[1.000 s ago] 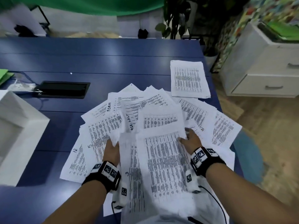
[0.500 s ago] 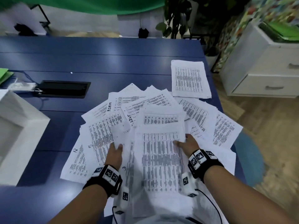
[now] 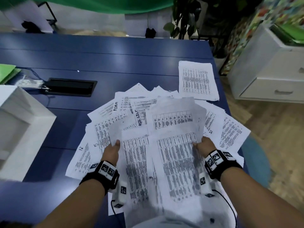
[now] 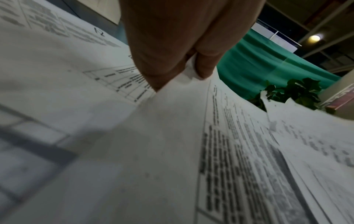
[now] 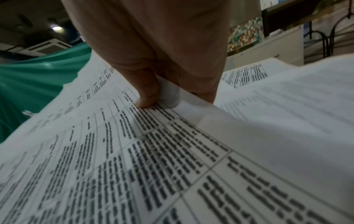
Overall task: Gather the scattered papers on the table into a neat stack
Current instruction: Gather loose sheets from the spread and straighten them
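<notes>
A loose bundle of printed sheets point(image 3: 166, 155) is lifted over the near part of the blue table point(image 3: 98, 53). My left hand point(image 3: 113, 149) pinches its left edge, thumb on top; the left wrist view shows thumb and finger point(image 4: 203, 66) pinching the paper point(image 4: 172, 136). My right hand point(image 3: 204, 144) grips the right edge, and its thumb point(image 5: 147, 97) presses on the printed table of the top sheet point(image 5: 134, 151). More papers point(image 3: 105, 122) lie fanned beneath, left and right. One separate sheet point(image 3: 197, 80) lies flat at the far right of the table.
A white box point(image 3: 24, 125) stands at the table's left edge. A black cable hatch point(image 3: 70, 87) is set into the tabletop beyond it. A white drawer cabinet point(image 3: 271, 71) and a potted plant point(image 3: 184, 18) stand off the table to the right.
The bundle has come up off the pile and spread wider. Both hands moved apart, from lying on the sheets to gripping the bundle's side edges.
</notes>
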`<state>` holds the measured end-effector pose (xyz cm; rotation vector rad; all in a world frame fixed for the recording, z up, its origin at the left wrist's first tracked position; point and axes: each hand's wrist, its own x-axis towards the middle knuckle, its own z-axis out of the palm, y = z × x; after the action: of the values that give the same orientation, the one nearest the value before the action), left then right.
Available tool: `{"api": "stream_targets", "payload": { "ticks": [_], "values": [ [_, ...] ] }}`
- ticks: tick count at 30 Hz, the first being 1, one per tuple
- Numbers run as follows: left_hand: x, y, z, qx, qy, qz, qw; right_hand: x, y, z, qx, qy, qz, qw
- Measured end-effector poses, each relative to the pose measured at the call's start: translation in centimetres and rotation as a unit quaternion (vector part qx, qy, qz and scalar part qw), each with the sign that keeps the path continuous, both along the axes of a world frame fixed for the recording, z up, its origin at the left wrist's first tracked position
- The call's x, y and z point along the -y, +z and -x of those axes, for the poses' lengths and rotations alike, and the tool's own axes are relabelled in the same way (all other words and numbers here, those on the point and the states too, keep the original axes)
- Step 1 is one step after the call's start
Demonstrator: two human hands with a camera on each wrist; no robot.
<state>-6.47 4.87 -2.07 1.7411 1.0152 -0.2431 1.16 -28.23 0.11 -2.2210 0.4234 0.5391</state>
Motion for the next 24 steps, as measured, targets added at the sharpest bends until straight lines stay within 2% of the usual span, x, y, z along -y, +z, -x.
{"api": "stream_targets", "payload": {
  "ticks": [3,5,8,10,12,16,20,24],
  "values": [
    [-0.5,0.1,0.0,0.018,0.009,-0.01,1.0,0.4,0.9,-0.6,-0.003,0.018,0.039,0.999],
    [-0.4,0.1,0.3,0.023,0.01,-0.007,1.0,0.1,1.7,-0.5,-0.049,0.058,0.059,0.995],
    [0.8,-0.2,1.0,0.021,-0.025,-0.004,0.999,-0.4,2.2,0.2,-0.105,0.109,0.051,0.987],
    [1.6,-0.6,1.6,0.02,-0.034,-0.005,0.999,-0.9,1.9,0.8,-0.099,0.125,0.038,0.986],
    [1.9,-0.8,1.9,0.018,-0.015,0.002,1.0,-0.9,1.6,1.0,-0.05,0.094,0.031,0.994],
    [1.2,-0.6,2.2,0.018,0.025,0.006,1.0,0.2,1.9,0.5,0.07,-0.059,0.003,0.996],
    [0.6,-0.6,2.4,0.02,0.012,-0.003,1.0,1.0,2.4,-0.2,0.044,-0.091,0.024,0.995],
    [1.3,-0.2,2.4,0.022,-0.022,0.009,0.999,0.4,1.9,0.4,0.027,-0.075,-0.035,0.996]
  ]
}}
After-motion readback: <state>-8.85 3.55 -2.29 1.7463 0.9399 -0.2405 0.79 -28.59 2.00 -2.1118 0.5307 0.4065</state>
